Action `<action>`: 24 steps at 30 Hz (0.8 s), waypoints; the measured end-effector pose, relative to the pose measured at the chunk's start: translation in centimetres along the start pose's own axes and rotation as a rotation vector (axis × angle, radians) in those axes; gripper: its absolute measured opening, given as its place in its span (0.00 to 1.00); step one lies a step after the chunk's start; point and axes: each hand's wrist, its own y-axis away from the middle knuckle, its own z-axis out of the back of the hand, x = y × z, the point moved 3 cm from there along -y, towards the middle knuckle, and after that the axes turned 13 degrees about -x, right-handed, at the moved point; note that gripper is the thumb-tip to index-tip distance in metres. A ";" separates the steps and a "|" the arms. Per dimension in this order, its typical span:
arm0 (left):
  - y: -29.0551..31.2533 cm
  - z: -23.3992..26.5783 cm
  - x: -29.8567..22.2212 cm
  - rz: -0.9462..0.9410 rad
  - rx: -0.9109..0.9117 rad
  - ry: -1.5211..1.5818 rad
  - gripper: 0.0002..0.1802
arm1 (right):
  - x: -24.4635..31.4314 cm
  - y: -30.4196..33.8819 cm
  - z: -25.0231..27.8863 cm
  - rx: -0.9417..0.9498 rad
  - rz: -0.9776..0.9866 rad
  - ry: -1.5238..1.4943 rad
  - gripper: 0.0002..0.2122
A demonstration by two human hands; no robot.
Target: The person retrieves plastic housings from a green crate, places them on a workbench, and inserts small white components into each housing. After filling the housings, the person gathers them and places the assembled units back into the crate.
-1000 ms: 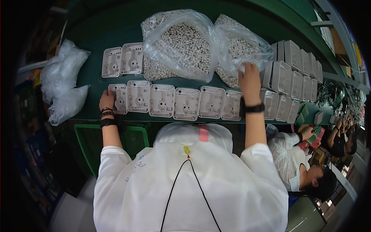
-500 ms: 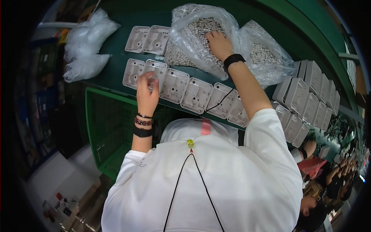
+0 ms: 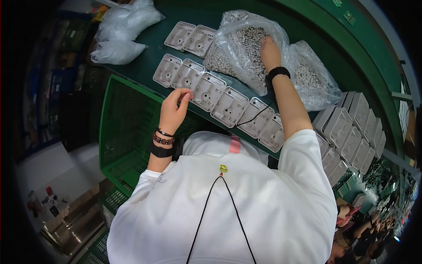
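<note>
My left hand (image 3: 173,112) is just in front of the row of light grey plastic housings (image 3: 206,91), thumb and forefinger brought together. Anything pinched between them is too small to make out. My right hand (image 3: 270,56) reaches into an open clear plastic bag (image 3: 278,31) filled with small whitish parts (image 3: 247,46). Its fingers are down against the parts, so their grip is hidden. The housings lie open side up in a slanting line along the table edge. A thin black cord (image 3: 254,118) crosses one of them.
Two more housings (image 3: 198,40) lie behind the row. A second bag of small parts (image 3: 307,77) is at the right, beside stacked housings (image 3: 347,127). Clear plastic bags (image 3: 118,52) sit at the far left. Below the table edge stands a green crate (image 3: 115,119). Other people are at lower right.
My left hand has drawn back from over the housings toward the table edge, its fingers coming together. My right hand stays in the bag, its fingers now deeper among the parts. The view has shifted.
</note>
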 end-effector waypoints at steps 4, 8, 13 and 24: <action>-1.0 -0.7 0.2 0.105 0.071 0.123 0.07 | 0.8 -0.4 -0.1 -0.052 -0.026 -0.067 0.10; -2.6 -1.8 -0.7 0.023 0.291 0.044 0.07 | 0.5 -0.3 -0.1 -0.133 -0.033 -0.064 0.11; -4.6 -3.9 -0.1 0.192 0.475 0.337 0.11 | 0.3 0.1 0.7 -0.210 -0.061 -0.129 0.11; -6.4 -7.5 -1.8 1.360 0.524 1.399 0.21 | 18.3 8.9 2.6 -0.171 0.068 -0.591 0.05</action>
